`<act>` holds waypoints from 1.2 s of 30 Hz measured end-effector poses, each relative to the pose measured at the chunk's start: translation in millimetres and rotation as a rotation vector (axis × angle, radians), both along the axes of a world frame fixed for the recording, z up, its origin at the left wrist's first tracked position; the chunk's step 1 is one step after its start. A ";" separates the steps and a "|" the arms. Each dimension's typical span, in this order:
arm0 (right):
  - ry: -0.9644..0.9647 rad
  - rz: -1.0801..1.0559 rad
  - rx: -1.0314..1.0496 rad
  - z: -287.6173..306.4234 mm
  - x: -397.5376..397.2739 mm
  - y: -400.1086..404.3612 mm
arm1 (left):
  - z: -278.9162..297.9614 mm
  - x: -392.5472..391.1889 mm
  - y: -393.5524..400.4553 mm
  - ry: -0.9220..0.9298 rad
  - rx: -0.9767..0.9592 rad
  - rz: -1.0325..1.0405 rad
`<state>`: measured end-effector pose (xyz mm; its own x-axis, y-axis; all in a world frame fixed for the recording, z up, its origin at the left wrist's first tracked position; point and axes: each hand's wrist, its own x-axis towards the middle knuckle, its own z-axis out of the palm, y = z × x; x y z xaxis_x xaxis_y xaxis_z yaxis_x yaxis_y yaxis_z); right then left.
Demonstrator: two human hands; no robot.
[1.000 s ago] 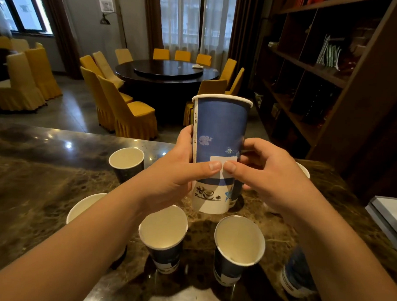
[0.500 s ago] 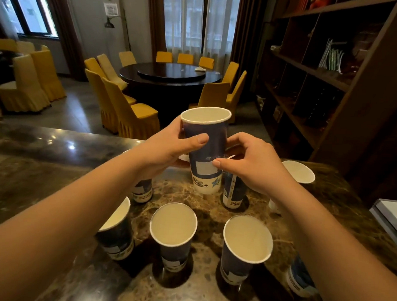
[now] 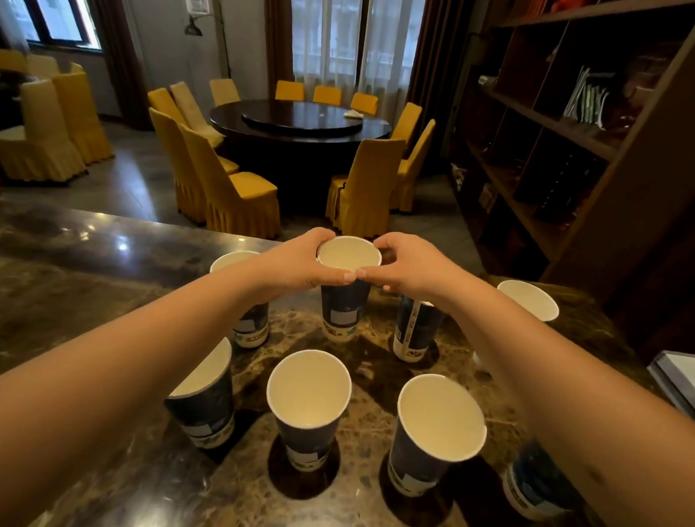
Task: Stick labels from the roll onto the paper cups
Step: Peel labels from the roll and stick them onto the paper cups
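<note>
Both hands met around the rim of one paper cup (image 3: 346, 303) standing upright on the marble bench (image 3: 97, 292). The left hand (image 3: 298, 263) curled its grip round the cup's left side, the right hand (image 3: 407, 266) round its right side, and the two thumbs touched at the near edge of the rim. A pale label (image 3: 343, 317) showed on the cup's dark wall, facing the camera. Relative to that held cup, two more cups stood just beside it, one to its left (image 3: 251, 327) and one to its right (image 3: 414, 330), each partly hidden by a forearm. Three open cups stood nearer the camera: left (image 3: 204, 400), middle (image 3: 308, 401) and right (image 3: 436, 430). Another cup (image 3: 527, 299) stood farther right.
</note>
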<state>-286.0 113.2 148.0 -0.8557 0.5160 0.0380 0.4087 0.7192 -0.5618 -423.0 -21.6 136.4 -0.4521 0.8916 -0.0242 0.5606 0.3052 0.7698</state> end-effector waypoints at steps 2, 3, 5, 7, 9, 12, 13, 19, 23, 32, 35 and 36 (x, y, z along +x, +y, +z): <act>-0.100 0.016 0.045 -5.2 -4.8 -0.6 | -5.6 -4.7 4.2 0.088 -0.080 0.012; -0.149 0.021 0.047 -9.9 -10.6 -1.9 | -11.1 -9.2 4.9 0.126 -0.122 0.024; -0.207 0.016 0.066 -16.9 -17.0 -4.1 | -19.2 -14.2 7.5 0.197 -0.187 0.025; -0.239 0.023 0.086 -22.6 -21.4 -5.2 | -24.0 -16.2 8.7 0.228 -0.229 0.019; -0.255 0.029 0.083 -26.5 -25.2 -5.0 | -26.3 -17.9 9.2 0.242 -0.251 0.020; -0.260 0.035 0.076 -29.8 -28.6 -3.0 | -27.4 -20.0 10.3 0.269 -0.266 0.008; -0.265 0.040 0.073 -30.2 -29.3 -2.6 | -27.8 -20.6 10.6 0.270 -0.273 -0.001; -0.273 0.029 0.071 -31.4 -26.3 -2.9 | -24.6 -14.3 9.1 0.293 -0.323 -0.030; -0.264 0.008 0.070 -15.3 -6.9 -12.0 | -6.6 -0.6 -2.7 0.327 -0.259 0.002; -0.186 0.098 0.263 28.1 136.6 -53.3 | 31.6 77.7 -56.9 0.443 0.034 -0.085; -0.239 0.120 0.247 21.2 183.5 -61.6 | 30.7 118.9 -65.3 0.475 0.083 -0.185; -0.257 0.126 0.247 18.4 197.9 -63.8 | 28.5 132.6 -65.6 0.480 0.099 -0.219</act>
